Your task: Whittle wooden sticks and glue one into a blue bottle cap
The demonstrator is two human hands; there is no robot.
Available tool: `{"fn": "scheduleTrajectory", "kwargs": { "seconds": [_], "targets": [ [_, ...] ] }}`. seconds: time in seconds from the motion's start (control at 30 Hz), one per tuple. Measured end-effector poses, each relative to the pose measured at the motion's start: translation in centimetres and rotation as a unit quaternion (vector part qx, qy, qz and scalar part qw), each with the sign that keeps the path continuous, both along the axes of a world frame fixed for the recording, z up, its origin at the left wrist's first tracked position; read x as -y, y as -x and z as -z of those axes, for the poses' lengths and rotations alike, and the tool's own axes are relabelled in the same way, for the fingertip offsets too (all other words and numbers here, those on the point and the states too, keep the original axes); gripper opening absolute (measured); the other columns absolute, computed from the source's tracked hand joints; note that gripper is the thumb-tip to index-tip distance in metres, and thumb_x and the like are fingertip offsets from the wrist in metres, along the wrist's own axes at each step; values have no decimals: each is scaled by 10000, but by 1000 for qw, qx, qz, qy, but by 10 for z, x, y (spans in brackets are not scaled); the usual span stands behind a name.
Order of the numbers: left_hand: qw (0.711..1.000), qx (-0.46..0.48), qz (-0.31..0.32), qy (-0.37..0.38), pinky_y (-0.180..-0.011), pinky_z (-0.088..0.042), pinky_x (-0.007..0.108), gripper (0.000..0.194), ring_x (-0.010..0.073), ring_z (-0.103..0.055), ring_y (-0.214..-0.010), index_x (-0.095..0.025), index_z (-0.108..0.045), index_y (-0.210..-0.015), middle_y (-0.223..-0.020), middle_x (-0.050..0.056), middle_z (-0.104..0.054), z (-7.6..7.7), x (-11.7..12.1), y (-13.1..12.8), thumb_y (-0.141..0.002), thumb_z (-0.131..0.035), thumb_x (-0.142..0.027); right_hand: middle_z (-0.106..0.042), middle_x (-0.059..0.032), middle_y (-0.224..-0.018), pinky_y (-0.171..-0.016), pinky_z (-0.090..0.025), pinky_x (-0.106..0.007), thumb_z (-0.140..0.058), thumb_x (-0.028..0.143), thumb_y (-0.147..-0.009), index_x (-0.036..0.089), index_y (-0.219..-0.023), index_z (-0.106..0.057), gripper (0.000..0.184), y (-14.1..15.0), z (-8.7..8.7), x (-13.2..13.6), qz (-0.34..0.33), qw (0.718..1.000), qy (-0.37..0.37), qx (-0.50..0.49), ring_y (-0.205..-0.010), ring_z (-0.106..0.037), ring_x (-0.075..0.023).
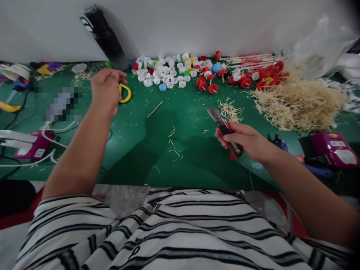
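Observation:
My right hand (242, 140) is wrapped round a red and black utility knife (225, 129). Its wide blade points up and away to the left, above the green tabletop (185, 165). On the far left side, my left hand (108, 88) is over the table with bent fingers and the thumb apart from them. A yellow ring-shaped handle (125, 93) shows just beside that hand; the rest of it is hidden. Between my hands lies a thin metal rod (155, 109). A small bunch of pale shavings (230, 110) lies just beyond the knife.
Many bottle caps (165, 70) lie along the wall, with red caps on sticks (212, 88) to their right. A heap of pale shavings (300, 103) stands at right. A black bottle (108, 39) stands behind my left hand. Purple devices (334, 148) and white cables (56, 138) are at the sides.

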State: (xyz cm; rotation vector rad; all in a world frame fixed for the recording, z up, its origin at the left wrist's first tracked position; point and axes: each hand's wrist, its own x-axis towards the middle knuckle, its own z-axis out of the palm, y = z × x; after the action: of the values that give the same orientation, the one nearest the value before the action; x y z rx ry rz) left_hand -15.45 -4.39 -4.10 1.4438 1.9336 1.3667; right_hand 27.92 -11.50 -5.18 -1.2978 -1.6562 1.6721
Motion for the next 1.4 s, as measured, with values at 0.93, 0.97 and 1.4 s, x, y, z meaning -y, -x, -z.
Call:
{"fn": "scheduleTrajectory", "kwargs": {
  "seconds": [0.93,0.97,1.4],
  "targets": [
    [857,-375,341,95,-810,-465,410,571,274,-634,-828,-199,-655,-815,-770,107,-588,9,6,-179,-1121,-352,-573,-820,-128,-1022,-623,-217,-348,-374,576,-1138,224,-1275,-707,503,25,6,-24,-153,739,-362,547,-856,-715,-293],
    [854,-383,338,100,-820,-467,416,590,286,-642,-835,-198,-659,-795,-736,106,-568,8,5,-179,-1116,-356,-590,-823,-128,-1050,-621,-214,-349,-376,567,-1141,223,-1278,-701,492,26,6,-25,-157,737,-362,548,-868,-719,-293],
    [903,-334,258,78,-837,-476,440,660,305,-644,-822,-195,-627,-693,-644,86,-477,28,-16,-167,-1068,-394,-687,-796,-197,-1125,-678,-305,-341,-279,506,-1163,164,-1372,-646,544,55,17,-45,-158,708,-396,563,-879,-734,-300]
  ]
}}
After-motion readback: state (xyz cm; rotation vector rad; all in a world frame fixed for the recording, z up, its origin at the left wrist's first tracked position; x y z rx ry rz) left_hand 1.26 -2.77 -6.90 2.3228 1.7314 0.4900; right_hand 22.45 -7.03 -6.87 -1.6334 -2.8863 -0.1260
